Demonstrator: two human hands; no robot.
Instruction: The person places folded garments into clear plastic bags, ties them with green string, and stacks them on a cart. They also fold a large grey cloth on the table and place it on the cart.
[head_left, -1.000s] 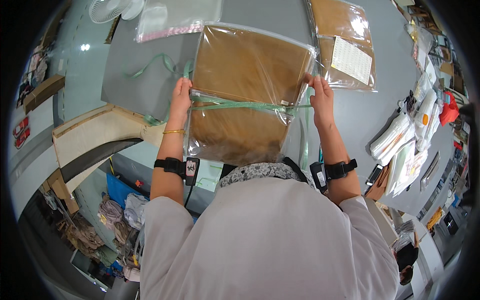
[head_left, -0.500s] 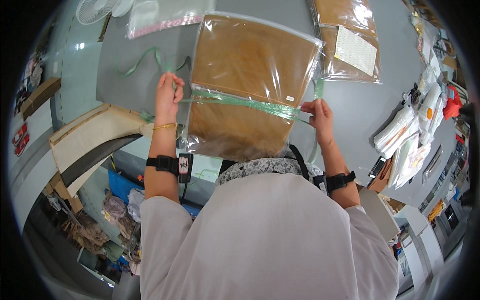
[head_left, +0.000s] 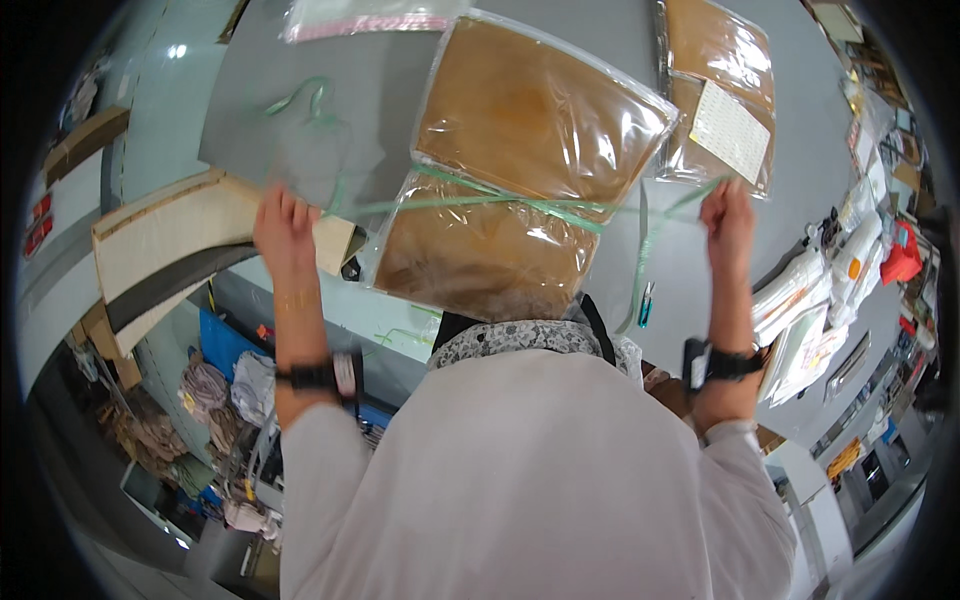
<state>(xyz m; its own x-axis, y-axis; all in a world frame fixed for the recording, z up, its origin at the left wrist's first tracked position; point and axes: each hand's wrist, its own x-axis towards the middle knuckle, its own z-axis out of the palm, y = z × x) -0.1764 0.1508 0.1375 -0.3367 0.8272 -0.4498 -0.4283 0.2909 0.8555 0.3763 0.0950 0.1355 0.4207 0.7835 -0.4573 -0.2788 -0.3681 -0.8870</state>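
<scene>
- At nine o'clock from the plastic-wrapped brown pack (head_left: 540, 110): left hand (head_left: 287, 228), fingers clamped on green ribbon (head_left: 565, 211).
- At three o'clock: right hand (head_left: 728, 212), fingers likewise clamped.

Left hand (head_left: 286, 222), right hand (head_left: 728, 214) curled, wide apart.

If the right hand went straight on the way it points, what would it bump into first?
Probably the plastic-wrapped brown package at upper right, where a white sheet lies. It is unclear how high the right hand is, so it might pass above.
</scene>
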